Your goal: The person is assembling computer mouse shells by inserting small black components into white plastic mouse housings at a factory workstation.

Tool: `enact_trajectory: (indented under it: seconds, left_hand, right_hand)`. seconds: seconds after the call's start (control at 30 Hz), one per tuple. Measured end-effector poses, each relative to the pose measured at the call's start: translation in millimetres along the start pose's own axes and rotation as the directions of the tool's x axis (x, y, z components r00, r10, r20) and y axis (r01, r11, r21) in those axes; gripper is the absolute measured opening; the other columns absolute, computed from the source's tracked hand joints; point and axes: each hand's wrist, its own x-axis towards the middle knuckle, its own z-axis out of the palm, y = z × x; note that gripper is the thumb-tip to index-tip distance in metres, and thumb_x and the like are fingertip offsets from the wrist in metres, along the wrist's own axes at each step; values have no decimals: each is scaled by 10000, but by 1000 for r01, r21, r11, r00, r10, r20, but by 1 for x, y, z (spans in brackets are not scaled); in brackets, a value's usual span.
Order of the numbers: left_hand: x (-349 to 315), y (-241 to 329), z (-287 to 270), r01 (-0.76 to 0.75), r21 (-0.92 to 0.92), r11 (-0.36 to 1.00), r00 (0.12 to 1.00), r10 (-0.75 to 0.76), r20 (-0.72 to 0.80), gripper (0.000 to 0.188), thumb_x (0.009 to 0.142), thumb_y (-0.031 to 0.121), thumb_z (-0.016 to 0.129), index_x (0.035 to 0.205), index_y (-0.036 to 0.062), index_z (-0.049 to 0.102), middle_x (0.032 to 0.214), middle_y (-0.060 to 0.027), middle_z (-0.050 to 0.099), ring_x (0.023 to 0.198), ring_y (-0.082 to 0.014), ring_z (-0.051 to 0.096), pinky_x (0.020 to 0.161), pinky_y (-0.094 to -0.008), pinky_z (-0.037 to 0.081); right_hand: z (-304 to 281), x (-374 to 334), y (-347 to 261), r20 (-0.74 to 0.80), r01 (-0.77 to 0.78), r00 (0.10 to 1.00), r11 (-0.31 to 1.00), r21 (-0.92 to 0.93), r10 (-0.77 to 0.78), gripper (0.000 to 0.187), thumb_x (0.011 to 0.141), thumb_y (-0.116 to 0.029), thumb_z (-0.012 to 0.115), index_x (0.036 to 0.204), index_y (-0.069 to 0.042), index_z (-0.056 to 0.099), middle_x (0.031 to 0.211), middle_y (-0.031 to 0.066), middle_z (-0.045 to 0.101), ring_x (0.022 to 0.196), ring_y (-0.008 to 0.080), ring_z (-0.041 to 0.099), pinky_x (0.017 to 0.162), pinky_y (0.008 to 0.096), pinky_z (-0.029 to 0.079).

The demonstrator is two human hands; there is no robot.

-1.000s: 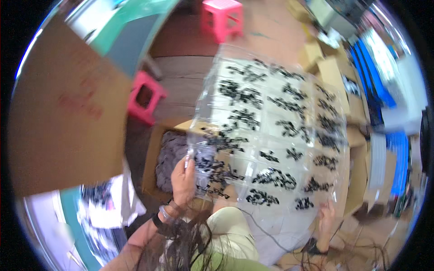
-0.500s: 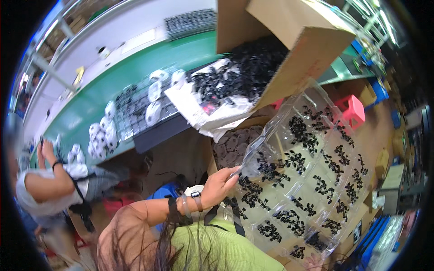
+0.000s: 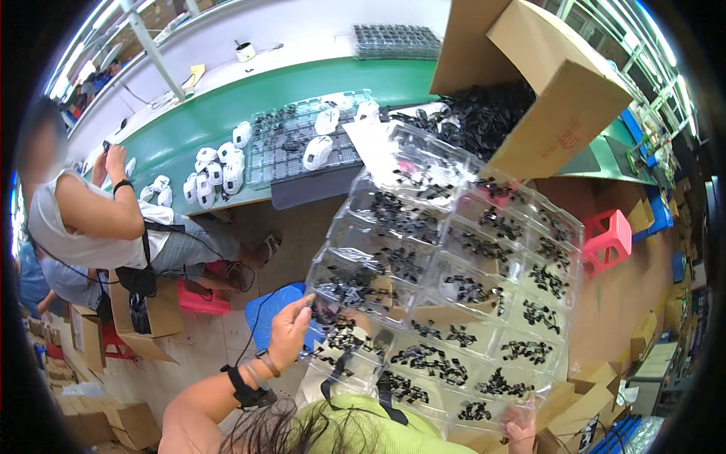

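A large clear plastic tray [image 3: 491, 325] with many compartments is in front of me. Small black parts [image 3: 435, 363] lie in clusters across its compartments. My left hand [image 3: 290, 331] is closed on the tray's near left edge, thumb on top. At the near right corner, my right hand [image 3: 520, 426] grips the rim, partly seen through the plastic. The tray is off the bench and tilted, its far edge in front of a cardboard box [image 3: 575, 113] full of black pieces [image 3: 491, 121].
White rounded shells [image 3: 215, 170] and a dark gridded tray [image 3: 302, 147] lie on the green bench [image 3: 302, 83]. At left, a person [image 3: 91, 204] in a white top works at the bench. A blue stool [image 3: 276, 314] stands below; a pink stool [image 3: 607, 240] is at right.
The tray has swung left and turned, now in front of the bench edge and part of the box. My left hand has moved left and down with it; my right hand shows more clearly.
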Motion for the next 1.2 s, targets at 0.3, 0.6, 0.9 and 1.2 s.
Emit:
enact_trajectory:
  seconds: [0.3,0.6,0.9,1.2]
  left_hand:
    - [-46,-57,-92,-8,36,999,925,21,-380,308,885,172,455,1080,-40,564,1033,-124,601,936,-179,551,841,-280,406]
    - [9,-68,-158,16,187,982,815,95,-572,336,908,199,427,1090,-54,552,1028,-118,607,958,-187,554,859,-293,399]
    - [216,-39,-159,-31,9,999,870,32,-492,346,911,209,434,1103,-57,543,1046,-113,594,939,-154,534,842,-269,399]
    - [406,-31,-88,-95,-24,995,914,78,-398,335,880,186,473,1090,-65,544,1045,-180,599,964,-240,573,852,-302,417]
  right_hand:
    - [100,111,-34,271,102,958,995,-15,-94,732,726,-81,570,1363,-20,216,1052,121,548,921,194,548,764,283,433]
    - [201,225,-90,445,217,873,976,15,-201,738,706,-59,539,1369,-38,216,1075,137,560,939,212,561,782,302,445]
    - [262,374,-165,263,218,945,974,-65,-194,755,666,29,489,1370,-58,232,1021,108,573,782,138,568,644,215,446]
    - [243,532,-207,12,174,984,945,-276,-178,751,677,68,504,1367,-71,243,966,92,574,727,124,570,555,215,444]
